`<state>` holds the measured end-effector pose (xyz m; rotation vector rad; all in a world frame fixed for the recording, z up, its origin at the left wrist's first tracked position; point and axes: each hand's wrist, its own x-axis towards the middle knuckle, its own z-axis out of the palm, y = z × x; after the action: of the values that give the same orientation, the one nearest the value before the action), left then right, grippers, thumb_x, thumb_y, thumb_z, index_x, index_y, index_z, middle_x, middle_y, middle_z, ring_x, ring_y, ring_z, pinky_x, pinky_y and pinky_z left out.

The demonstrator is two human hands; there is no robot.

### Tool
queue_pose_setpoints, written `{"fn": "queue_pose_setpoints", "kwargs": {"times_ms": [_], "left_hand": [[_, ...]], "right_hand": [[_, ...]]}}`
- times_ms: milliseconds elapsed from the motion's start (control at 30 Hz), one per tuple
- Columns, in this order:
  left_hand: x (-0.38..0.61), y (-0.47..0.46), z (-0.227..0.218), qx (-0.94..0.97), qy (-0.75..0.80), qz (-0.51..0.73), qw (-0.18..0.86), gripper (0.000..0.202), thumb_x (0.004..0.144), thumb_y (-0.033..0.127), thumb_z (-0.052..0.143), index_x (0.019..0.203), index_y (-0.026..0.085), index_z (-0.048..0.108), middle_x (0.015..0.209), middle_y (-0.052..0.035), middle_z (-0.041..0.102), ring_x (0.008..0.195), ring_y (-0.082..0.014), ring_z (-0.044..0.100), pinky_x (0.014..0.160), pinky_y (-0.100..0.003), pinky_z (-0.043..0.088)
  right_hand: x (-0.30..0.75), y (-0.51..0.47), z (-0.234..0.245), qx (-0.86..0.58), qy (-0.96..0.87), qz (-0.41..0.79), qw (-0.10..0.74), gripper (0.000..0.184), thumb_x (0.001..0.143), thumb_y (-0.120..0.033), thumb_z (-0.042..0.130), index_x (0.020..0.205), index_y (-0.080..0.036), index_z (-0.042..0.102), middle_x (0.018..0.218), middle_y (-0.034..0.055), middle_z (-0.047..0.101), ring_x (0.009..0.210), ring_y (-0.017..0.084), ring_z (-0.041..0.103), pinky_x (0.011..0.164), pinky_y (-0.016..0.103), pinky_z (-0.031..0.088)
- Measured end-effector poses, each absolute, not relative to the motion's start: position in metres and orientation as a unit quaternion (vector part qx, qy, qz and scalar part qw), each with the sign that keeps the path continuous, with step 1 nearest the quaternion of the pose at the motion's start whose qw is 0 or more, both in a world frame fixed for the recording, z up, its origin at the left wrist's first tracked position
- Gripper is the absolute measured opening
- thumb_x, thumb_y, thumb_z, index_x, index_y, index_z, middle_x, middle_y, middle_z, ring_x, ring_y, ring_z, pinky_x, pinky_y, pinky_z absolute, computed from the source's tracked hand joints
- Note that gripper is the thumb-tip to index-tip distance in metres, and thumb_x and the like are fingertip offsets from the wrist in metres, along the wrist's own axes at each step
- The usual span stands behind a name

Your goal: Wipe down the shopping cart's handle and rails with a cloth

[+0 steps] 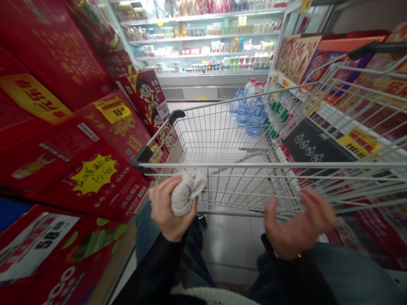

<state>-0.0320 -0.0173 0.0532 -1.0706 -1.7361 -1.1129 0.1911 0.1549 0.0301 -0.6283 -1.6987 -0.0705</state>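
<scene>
A crumpled, light grey cloth point(184, 198) is bunched up in my left hand point(170, 207), whose fingers wrap around it. The cloth's upper end lies against the side bars of a wire shopping cart point(238, 166). On the right, my right hand point(297, 228) hovers close to the lower side of the cart, its fingers apart and slightly blurred, with nothing in it. The cart stands across in front of me, and through its wires I see the bare basket bottom and the floor. A dark folding flap point(313, 142) hangs at the cart's right end.
Stacked red boxes point(104, 165) with price signs crowd the left side. Blue water jugs point(254, 112) stand on the floor beyond the cart. A lit refrigerated shelf point(203, 38) spans the back, and shelves of boxed goods point(337, 63) line the right.
</scene>
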Motion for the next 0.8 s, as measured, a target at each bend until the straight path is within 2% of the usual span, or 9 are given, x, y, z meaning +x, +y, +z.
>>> {"fn": "queue_pose_setpoints", "kwargs": {"times_ms": [33,67,100,167,300,433,600,800], "left_hand": [[-0.036,-0.019,0.054,-0.416,-0.685,-0.438,0.408,0.056,0.07,0.025,0.089,0.122,0.022,0.066,0.118,-0.0101,0.075,0.108,-0.0301,0.071,0.099,-0.049,0.052],[-0.04,-0.02,0.056,-0.402,-0.686,-0.438,0.42,0.056,0.07,0.025,0.089,0.122,0.022,0.067,0.118,-0.0101,0.075,0.109,-0.0303,0.07,0.1,-0.05,0.051],[-0.045,-0.022,0.058,-0.384,-0.687,-0.441,0.432,0.056,0.071,0.026,0.089,0.122,0.022,0.067,0.118,-0.0101,0.075,0.109,-0.0305,0.07,0.102,-0.051,0.051],[-0.049,-0.023,0.06,-0.355,-0.69,-0.45,0.443,0.056,0.071,0.026,0.089,0.122,0.021,0.067,0.118,-0.0107,0.075,0.11,-0.0305,0.069,0.103,-0.051,0.05],[-0.04,-0.02,0.054,-0.397,-0.689,-0.454,0.4,0.055,0.073,0.025,0.087,0.123,0.021,0.065,0.118,-0.011,0.074,0.11,-0.0294,0.07,0.101,-0.048,0.051],[-0.044,-0.022,0.049,-0.396,-0.685,-0.459,0.405,0.055,0.073,0.025,0.087,0.123,0.02,0.066,0.118,-0.0112,0.074,0.109,-0.0289,0.069,0.1,-0.048,0.052],[-0.055,-0.023,0.05,-0.32,-0.685,-0.493,0.43,0.056,0.07,0.026,0.089,0.121,0.02,0.067,0.119,-0.0116,0.073,0.111,-0.0297,0.067,0.102,-0.05,0.052],[-0.046,-0.03,0.042,-0.39,-0.691,-0.468,0.389,0.056,0.072,0.024,0.087,0.123,0.02,0.065,0.118,-0.0106,0.073,0.109,-0.0277,0.068,0.1,-0.046,0.053]], "right_hand": [[0.171,0.141,0.043,-0.211,-0.748,-0.056,0.627,0.076,0.081,-0.013,0.082,0.149,-0.023,0.051,0.134,0.0127,0.064,0.126,0.032,0.062,0.109,0.053,0.055],[0.153,0.13,0.055,-0.159,-0.771,-0.055,0.614,0.065,0.086,-0.011,0.077,0.146,-0.021,0.054,0.128,0.01,0.069,0.123,0.027,0.065,0.111,0.046,0.054],[0.136,0.122,0.065,-0.115,-0.793,-0.052,0.596,0.057,0.09,-0.013,0.073,0.144,-0.019,0.056,0.129,0.0094,0.071,0.125,0.025,0.065,0.114,0.042,0.052],[0.11,0.116,0.08,-0.084,-0.825,-0.044,0.558,0.049,0.097,-0.014,0.066,0.145,-0.017,0.057,0.136,0.009,0.072,0.134,0.023,0.061,0.123,0.042,0.043],[0.088,0.125,0.088,-0.09,-0.866,-0.015,0.492,0.043,0.102,-0.012,0.056,0.145,-0.014,0.057,0.142,0.0084,0.071,0.136,0.022,0.06,0.128,0.043,0.034],[0.088,0.128,0.087,-0.098,-0.86,-0.001,0.501,0.036,0.103,-0.016,0.06,0.139,-0.014,0.062,0.131,0.0081,0.075,0.127,0.023,0.063,0.126,0.043,0.034],[0.09,0.124,0.086,-0.099,-0.862,-0.007,0.498,0.037,0.103,-0.017,0.06,0.14,-0.016,0.061,0.131,0.0074,0.075,0.127,0.023,0.064,0.125,0.044,0.035],[0.089,0.122,0.086,-0.107,-0.859,0.005,0.5,0.036,0.101,-0.018,0.061,0.138,-0.015,0.062,0.129,0.0089,0.075,0.127,0.024,0.063,0.125,0.045,0.035]]}}
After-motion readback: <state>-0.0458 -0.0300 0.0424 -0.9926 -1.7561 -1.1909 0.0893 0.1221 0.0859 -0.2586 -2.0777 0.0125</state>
